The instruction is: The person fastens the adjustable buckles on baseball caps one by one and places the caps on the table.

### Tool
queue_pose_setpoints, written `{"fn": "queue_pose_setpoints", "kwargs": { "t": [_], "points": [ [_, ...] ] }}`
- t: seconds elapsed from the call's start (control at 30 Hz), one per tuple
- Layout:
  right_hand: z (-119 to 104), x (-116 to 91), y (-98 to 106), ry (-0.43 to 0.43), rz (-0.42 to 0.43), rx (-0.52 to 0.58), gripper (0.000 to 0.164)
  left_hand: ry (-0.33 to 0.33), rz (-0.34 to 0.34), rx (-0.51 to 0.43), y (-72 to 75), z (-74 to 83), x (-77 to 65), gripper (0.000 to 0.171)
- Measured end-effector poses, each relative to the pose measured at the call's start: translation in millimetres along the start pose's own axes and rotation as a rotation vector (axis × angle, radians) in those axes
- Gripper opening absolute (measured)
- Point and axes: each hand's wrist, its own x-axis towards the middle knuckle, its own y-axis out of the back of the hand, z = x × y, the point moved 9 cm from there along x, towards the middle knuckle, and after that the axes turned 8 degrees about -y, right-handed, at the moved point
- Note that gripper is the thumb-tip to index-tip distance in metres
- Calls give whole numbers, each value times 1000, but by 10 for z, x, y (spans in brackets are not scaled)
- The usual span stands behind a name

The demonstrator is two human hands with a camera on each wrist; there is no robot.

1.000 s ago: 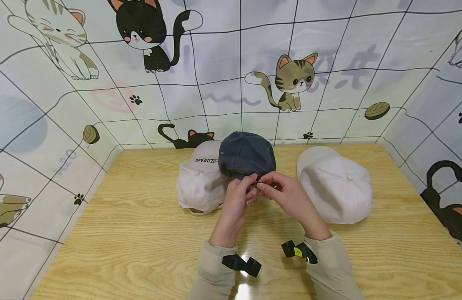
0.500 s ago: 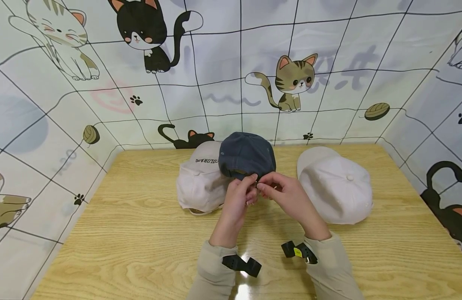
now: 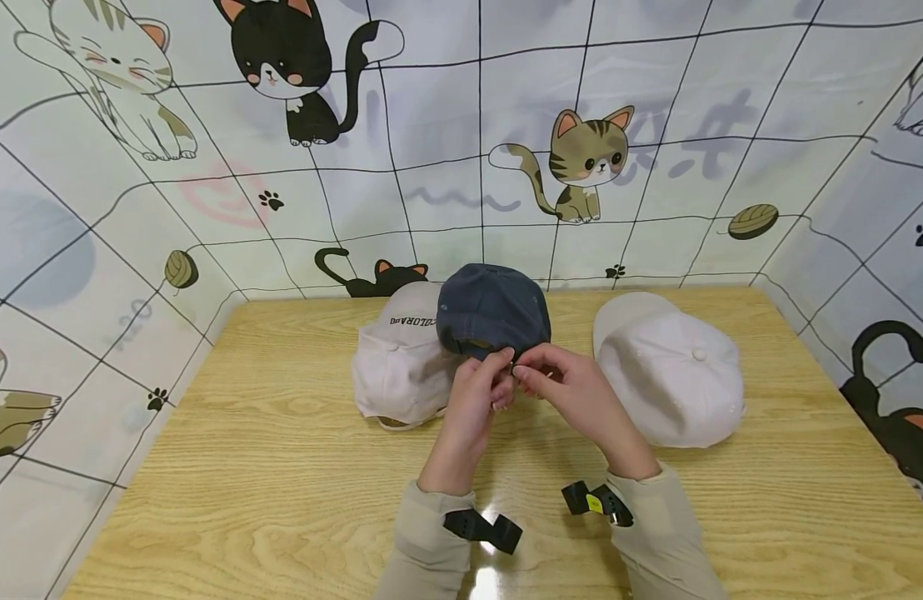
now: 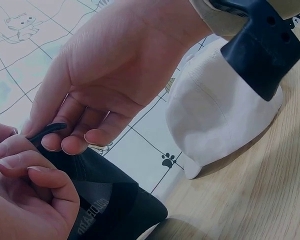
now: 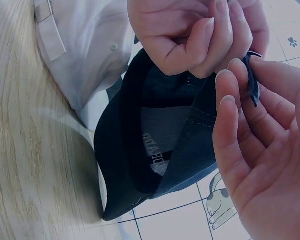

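A navy blue baseball cap (image 3: pixel 495 307) stands at the back middle, its rear opening facing the person. My left hand (image 3: pixel 472 396) pinches the cap's dark back strap, its other fingers curled. From the other side, my right hand (image 3: pixel 574 392) pinches the strap's free end (image 5: pixel 253 86) between thumb and fingers. That strap end (image 4: pixel 51 129) pokes out past the fingertips in the left wrist view. Through the opening, the cap's inside (image 5: pixel 160 125) shows in the right wrist view. Fingers hide the strap's fastening.
Left of the navy cap and partly behind it lies a white cap (image 3: pixel 394 367) lettered COLORADO. Another white cap (image 3: pixel 686 375) rests to the right. All are on a wood-grain table (image 3: pixel 281 500); a cat-print cloth (image 3: pixel 446 125) hangs behind.
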Motion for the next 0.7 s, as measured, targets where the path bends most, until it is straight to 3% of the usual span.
{"fn": "queue_pose_setpoints", "kwargs": {
  "t": [0.7],
  "points": [
    [-11,8,1,12,3,4,13,5,12,0,10,-4,0,47]
  ]
}}
